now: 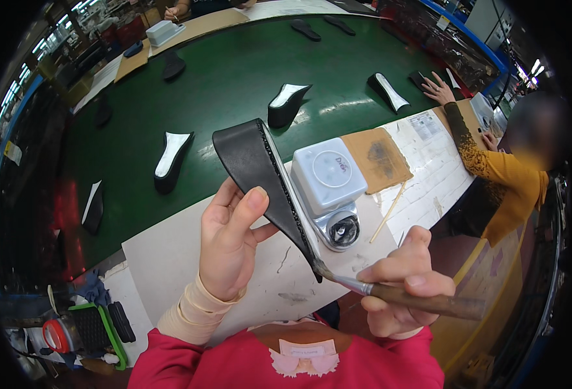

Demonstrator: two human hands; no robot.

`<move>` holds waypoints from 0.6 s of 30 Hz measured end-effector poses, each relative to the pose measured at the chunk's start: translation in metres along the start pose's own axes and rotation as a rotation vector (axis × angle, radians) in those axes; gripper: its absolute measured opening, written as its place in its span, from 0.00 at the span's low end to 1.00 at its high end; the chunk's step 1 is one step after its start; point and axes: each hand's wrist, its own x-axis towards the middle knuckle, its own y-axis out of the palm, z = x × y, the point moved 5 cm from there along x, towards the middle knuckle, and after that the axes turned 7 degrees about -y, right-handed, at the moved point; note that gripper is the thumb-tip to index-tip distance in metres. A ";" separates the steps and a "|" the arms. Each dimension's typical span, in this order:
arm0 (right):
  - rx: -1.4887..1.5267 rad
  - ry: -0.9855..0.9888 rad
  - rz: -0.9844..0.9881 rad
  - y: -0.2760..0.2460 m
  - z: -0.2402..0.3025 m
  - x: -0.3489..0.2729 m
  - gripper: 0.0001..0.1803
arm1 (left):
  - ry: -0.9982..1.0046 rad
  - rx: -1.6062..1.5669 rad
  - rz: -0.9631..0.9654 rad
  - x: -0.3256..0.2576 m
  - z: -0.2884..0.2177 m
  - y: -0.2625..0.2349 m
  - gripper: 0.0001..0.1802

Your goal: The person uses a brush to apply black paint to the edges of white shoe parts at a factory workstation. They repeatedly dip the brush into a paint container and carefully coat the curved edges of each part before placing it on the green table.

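Note:
A black wedge shoe sole (255,165) with a pale edge is held up at a slant in my left hand (226,236), the thumb on its dark side face and the fingers behind. My right hand (406,275) is closed around the wooden handle of a brush (441,305). Its bristles touch the narrow lower tip of the sole. Just past the sole stands a white plastic box (330,178), with a small round-mouthed container (343,230) that is dark inside at its near side.
Several black wedge soles with white tops, including one (289,104), lie on the green surface (227,78). A thin stick (388,212) and brown cardboard (378,159) lie right of the box. A co-worker in a yellow top (516,175) reaches in from the right. Tools (94,327) sit lower left.

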 end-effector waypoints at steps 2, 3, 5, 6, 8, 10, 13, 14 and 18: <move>-0.025 -0.033 -0.008 0.001 0.001 -0.002 0.29 | -0.019 -0.014 -0.005 0.001 0.001 -0.001 0.21; -0.046 -0.055 -0.013 0.002 0.001 -0.003 0.27 | -0.025 -0.024 -0.001 0.002 0.001 -0.001 0.21; -0.071 -0.096 -0.027 0.004 0.002 -0.006 0.25 | -0.041 -0.049 0.000 0.001 0.003 -0.001 0.21; -0.073 -0.114 -0.035 0.004 0.002 -0.007 0.25 | -0.049 -0.062 0.000 0.001 0.003 -0.001 0.20; -0.068 -0.149 -0.023 0.004 0.002 -0.008 0.25 | -0.083 -0.088 0.017 0.002 0.004 -0.002 0.20; -0.068 -0.191 0.013 0.003 0.004 -0.008 0.25 | -0.103 -0.104 0.028 0.003 0.005 -0.004 0.20; 0.108 -0.158 0.102 0.001 0.003 -0.006 0.26 | -0.103 -0.150 0.058 0.004 0.007 -0.007 0.20; 0.222 -0.058 0.066 0.000 -0.002 -0.006 0.25 | -0.095 -0.192 0.087 0.005 0.008 -0.007 0.21; 0.546 0.279 -0.216 -0.005 -0.032 -0.016 0.25 | -0.177 -0.345 0.155 0.008 0.021 -0.014 0.25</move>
